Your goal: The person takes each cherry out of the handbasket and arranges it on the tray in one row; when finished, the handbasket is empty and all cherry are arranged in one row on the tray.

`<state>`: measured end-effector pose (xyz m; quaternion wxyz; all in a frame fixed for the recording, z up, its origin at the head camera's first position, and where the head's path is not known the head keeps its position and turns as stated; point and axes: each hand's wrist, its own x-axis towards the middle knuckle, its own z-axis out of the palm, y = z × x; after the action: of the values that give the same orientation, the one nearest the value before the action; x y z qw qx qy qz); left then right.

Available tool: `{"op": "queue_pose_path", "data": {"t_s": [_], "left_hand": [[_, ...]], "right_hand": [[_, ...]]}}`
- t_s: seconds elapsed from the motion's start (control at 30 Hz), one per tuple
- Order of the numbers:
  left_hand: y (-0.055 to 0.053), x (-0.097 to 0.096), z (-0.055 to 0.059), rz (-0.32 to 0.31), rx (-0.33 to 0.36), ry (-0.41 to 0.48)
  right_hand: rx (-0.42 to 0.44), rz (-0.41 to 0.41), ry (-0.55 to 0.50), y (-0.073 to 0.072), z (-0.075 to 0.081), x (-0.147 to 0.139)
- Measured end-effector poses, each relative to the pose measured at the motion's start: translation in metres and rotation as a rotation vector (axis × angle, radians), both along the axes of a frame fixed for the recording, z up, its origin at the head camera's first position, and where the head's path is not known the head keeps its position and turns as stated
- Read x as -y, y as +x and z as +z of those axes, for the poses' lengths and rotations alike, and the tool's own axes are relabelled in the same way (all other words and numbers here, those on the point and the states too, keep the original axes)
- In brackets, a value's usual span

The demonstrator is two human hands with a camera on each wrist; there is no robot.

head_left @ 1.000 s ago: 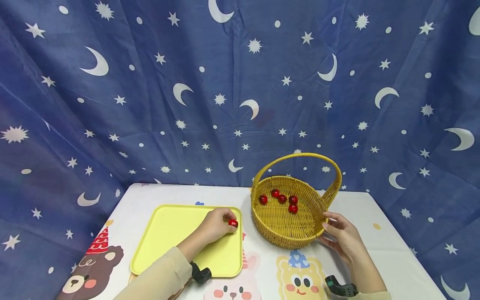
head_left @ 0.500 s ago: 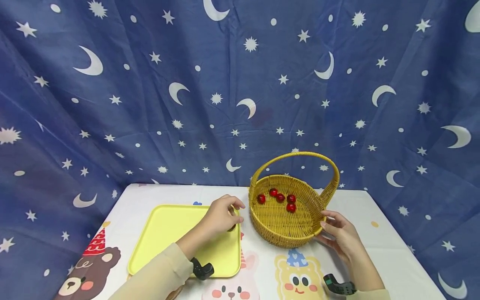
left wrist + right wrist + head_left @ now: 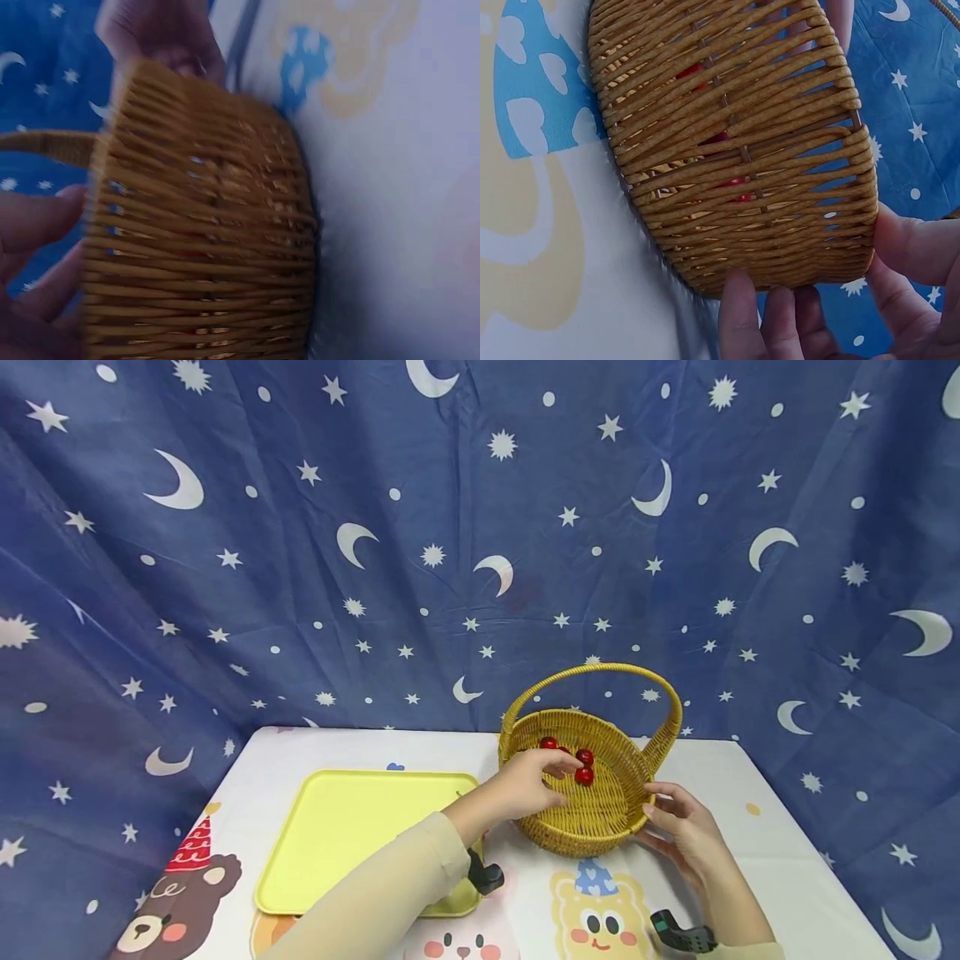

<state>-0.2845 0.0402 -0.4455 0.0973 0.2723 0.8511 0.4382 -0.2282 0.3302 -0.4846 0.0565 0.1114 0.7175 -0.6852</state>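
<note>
A yellow wicker basket (image 3: 573,839) with a tall arched handle stands on the table with several red cherries (image 3: 584,776) inside. My left hand (image 3: 525,787) reaches over its left rim, thumb and fingers spread apart, with nothing seen between them. In the left wrist view the fingers (image 3: 56,281) show beside the rim. At the right side of the basket, my right hand (image 3: 678,831) holds the rim, thumb on top and fingers against the wall, as the right wrist view shows. On the yellow tray (image 3: 360,827), a thin stem (image 3: 459,793) shows beside my left wrist; whatever is below it is hidden.
The tray lies left of the basket, partly covered by my left sleeve (image 3: 390,885). A white tablecloth (image 3: 720,777) with cartoon animals covers the table. Close behind hangs a blue curtain (image 3: 420,568) with moons and stars.
My left hand has let go of a cherry at the tray's right edge, then moved right, over the basket. My right hand has kept its hold on the rim.
</note>
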Motion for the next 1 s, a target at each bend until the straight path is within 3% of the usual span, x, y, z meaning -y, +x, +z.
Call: {"op": "queue_pose_path", "data": {"t_s": [0.13,0.23,0.4,0.53,0.67,0.8,1.0], "left_hand": [[-0.016,-0.018,-0.005,-0.026,-0.029,-0.080],[-0.027,-0.027,-0.010,-0.043,-0.012,-0.082],[-0.038,-0.039,-0.021,-0.079,-0.030,-0.183],[-0.040,-0.047,-0.028,-0.116,-0.080,-0.313],[-0.039,-0.051,-0.031,-0.091,-0.112,-0.395],[-0.039,-0.053,-0.031,-0.052,-0.120,-0.406],[-0.041,-0.056,-0.033,-0.060,-0.120,-0.426]], "right_hand": [[0.003,-0.002,0.010,0.000,0.001,-0.002],[-0.005,-0.006,0.014,-0.001,0.001,-0.001],[-0.018,-0.016,0.014,0.000,0.000,0.001],[-0.019,-0.026,0.003,0.001,0.000,0.003],[-0.016,-0.027,-0.010,0.001,0.001,0.005],[-0.017,-0.043,-0.010,0.000,0.002,0.006],[-0.015,-0.060,0.001,0.001,0.002,0.005]]}}
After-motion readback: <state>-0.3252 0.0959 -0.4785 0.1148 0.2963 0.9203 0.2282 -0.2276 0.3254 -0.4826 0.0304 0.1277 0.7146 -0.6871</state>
